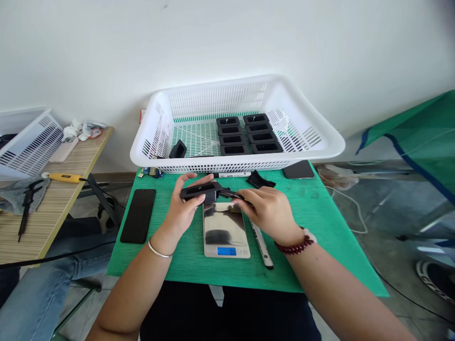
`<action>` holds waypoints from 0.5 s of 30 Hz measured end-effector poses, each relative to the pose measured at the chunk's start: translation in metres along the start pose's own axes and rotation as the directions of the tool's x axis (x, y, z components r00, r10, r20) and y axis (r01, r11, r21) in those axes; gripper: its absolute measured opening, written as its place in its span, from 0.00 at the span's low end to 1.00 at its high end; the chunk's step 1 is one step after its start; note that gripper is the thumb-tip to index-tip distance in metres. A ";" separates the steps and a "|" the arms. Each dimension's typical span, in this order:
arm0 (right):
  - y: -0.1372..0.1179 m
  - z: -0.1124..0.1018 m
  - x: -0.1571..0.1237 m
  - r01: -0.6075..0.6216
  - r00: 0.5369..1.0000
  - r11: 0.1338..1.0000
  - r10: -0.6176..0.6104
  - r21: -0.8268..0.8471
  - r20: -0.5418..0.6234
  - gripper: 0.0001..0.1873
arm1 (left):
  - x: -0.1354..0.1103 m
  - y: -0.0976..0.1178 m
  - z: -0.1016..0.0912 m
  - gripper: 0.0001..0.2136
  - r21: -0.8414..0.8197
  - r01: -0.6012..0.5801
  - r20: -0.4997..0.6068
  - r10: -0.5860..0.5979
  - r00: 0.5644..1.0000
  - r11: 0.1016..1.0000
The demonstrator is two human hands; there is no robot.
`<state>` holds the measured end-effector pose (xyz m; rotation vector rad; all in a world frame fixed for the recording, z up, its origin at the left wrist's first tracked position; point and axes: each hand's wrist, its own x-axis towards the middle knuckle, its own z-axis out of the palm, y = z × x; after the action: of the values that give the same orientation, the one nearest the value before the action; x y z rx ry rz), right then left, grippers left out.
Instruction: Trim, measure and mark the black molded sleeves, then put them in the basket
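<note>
My left hand grips a black hollow rectangular part by its edges, tilted above the scale. My right hand is closed on a thin dark tool, whose tip meets the part's right end; its exact kind is hard to make out. Below both hands lies a digital scale with a shiny metal plate and a lit blue display that seems to read 0.0. A white marker pen lies right of the scale, partly under my right hand. Behind the hands sits a curved black piece.
A white plastic basket at the back holds several black hollow parts. On the green mat lie a black phone, a second dark phone and another marker. A side table at left holds calipers.
</note>
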<state>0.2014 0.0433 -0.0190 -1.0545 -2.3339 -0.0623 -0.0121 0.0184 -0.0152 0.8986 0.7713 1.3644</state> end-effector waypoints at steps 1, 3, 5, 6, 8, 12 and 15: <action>0.000 0.000 0.000 -0.001 1.000 1.000 0.001 0.002 -0.009 0.17 | 0.000 0.000 0.000 0.20 0.009 0.011 -0.004 -0.011 1.000 1.000; 0.001 0.000 0.000 -0.001 1.000 1.000 0.001 0.003 -0.023 0.18 | 0.000 0.000 -0.001 0.19 0.023 0.024 -0.015 -0.023 1.000 0.999; 0.002 0.000 0.001 -0.004 0.999 1.000 0.004 -0.004 -0.034 0.18 | 0.000 -0.001 -0.002 0.18 0.025 0.018 -0.028 -0.018 0.999 1.000; 0.002 0.001 0.001 -0.005 0.999 1.000 0.004 -0.007 -0.037 0.18 | 0.000 -0.001 -0.002 0.18 0.024 0.013 -0.036 -0.012 0.999 1.000; 0.003 0.001 0.000 -0.001 1.000 1.000 0.001 -0.007 -0.031 0.18 | 0.001 -0.001 -0.003 0.18 0.021 0.004 -0.052 -0.003 0.999 1.000; 0.002 0.002 0.000 0.010 1.000 1.000 -0.010 0.018 -0.029 0.17 | 0.001 0.000 -0.001 0.19 0.017 0.007 -0.075 -0.006 0.997 1.000; 0.002 0.002 0.000 0.012 0.999 1.000 -0.011 0.024 -0.032 0.17 | 0.001 0.000 0.000 0.19 0.013 0.013 -0.084 -0.012 0.996 1.000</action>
<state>0.2016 0.0451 -0.0210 -1.0208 -2.3062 -0.0545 -0.0123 0.0194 -0.0152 0.8500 0.8496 1.3946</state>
